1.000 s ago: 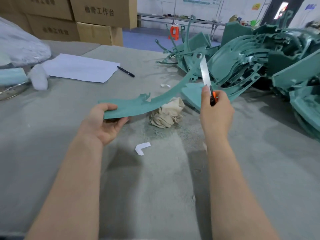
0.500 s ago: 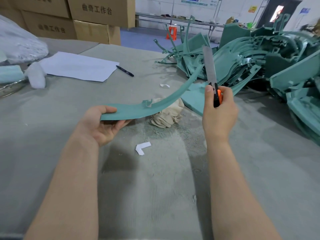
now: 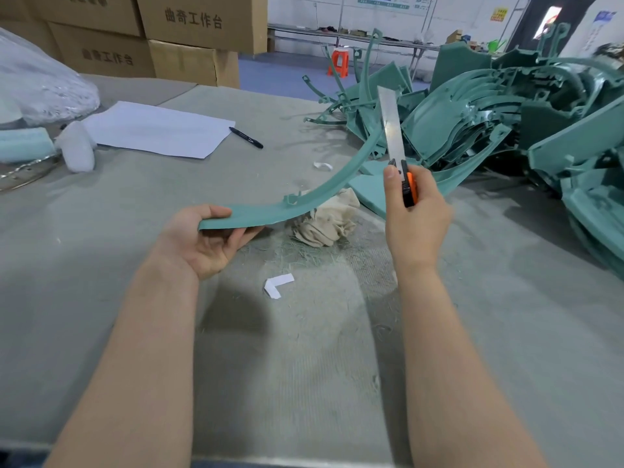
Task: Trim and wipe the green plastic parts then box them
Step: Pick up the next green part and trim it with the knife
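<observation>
Green curved plastic strip (image 3: 324,190) is pinched at its near end by the left hand (image 3: 206,238), thumb on top and fingers underneath. So it's held up off the bench (image 3: 304,349) and arcs away to the upper right. Right hand (image 3: 417,228) is wrapped round the orange-and-black handle of a utility knife (image 3: 393,130). The long blade points straight up and crosses the strip's far stretch, but I can't tell if it's actually touching. Hands are well apart. A crumpled beige rag (image 3: 326,224) sits under the strip, fine shavings scattered round it, with a white L-shaped scrap (image 3: 277,285) nearer me. Big heap of green parts (image 3: 506,106) is piled far right. Paper sheet (image 3: 155,130), black marker (image 3: 245,137) and cardboard boxes (image 3: 199,25) are far left.
</observation>
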A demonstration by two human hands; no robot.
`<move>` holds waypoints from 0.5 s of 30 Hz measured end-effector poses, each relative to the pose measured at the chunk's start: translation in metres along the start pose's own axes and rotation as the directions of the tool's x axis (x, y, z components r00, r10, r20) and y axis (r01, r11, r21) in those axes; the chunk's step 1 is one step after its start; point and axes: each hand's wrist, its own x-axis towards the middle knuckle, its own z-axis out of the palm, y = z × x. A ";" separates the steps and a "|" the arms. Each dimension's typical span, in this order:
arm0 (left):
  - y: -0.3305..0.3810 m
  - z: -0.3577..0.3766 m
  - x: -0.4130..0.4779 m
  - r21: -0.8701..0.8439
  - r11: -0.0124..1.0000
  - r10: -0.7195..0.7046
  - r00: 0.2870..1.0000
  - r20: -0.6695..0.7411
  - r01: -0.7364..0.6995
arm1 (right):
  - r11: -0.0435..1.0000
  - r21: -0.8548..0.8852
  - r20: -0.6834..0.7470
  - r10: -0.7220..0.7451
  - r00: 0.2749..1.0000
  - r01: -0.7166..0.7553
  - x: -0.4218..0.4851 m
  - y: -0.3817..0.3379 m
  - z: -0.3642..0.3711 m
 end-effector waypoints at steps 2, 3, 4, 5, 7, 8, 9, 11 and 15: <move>0.001 0.001 0.001 -0.012 1.000 0.001 1.000 -0.001 -0.001 | 1.000 0.011 0.011 0.004 1.000 -0.004 0.000 0.001 0.000; 0.001 0.002 0.001 -0.016 1.000 0.003 1.000 -0.003 -0.003 | 1.000 0.020 0.016 0.006 1.000 -0.007 0.000 0.001 0.001; 0.001 0.003 0.002 -0.025 1.000 0.005 1.000 -0.005 -0.005 | 1.000 0.022 0.023 0.005 1.000 -0.006 0.000 0.001 0.001; 0.001 0.004 0.003 -0.036 0.999 0.007 1.000 -0.008 -0.008 | 1.000 0.017 0.033 0.002 0.999 -0.003 -0.001 0.001 0.002; 0.001 0.006 0.004 -0.049 0.999 0.010 1.000 -0.013 -0.011 | 1.000 0.012 0.042 -0.001 0.999 0.000 -0.002 -0.001 0.002; 0.002 0.007 0.004 -0.053 0.999 0.010 1.000 -0.014 -0.011 | 1.000 0.013 0.042 -0.004 0.999 0.003 -0.002 -0.001 0.001; 0.002 0.008 0.003 -0.061 0.998 0.008 1.000 -0.011 -0.009 | 1.000 0.010 0.044 -0.009 0.999 0.008 -0.002 -0.002 0.001; 0.003 0.014 0.002 -0.106 0.994 0.005 1.000 0.017 -0.004 | 0.999 -0.005 0.090 -0.033 0.995 0.034 -0.004 -0.003 0.003; 0.005 0.040 0.003 -0.174 0.984 0.054 0.997 0.062 -0.042 | 0.991 -0.073 0.286 -0.090 0.954 0.115 -0.017 -0.014 0.015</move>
